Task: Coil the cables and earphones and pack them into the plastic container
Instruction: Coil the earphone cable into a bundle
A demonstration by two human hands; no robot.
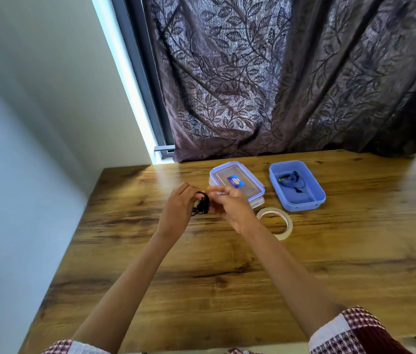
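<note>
Pinching that black cable coil (pixel 201 205) in the left hand (pixel 178 210), right hand (pixel 230 205) blurry, grip unclear; loops could spring loose before reaching the container (pixel 315 198).

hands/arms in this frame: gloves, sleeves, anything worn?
No gloves: the left hand and right hand are bare, and both forearms are bare as well. No watch, ring or bracelet shows, though the right hand is motion-blurred. Short sleeves appear only at the bottom edge: the left sleeve and right sleeve, in a maroon-and-white checked fabric with a plain white band.
</note>
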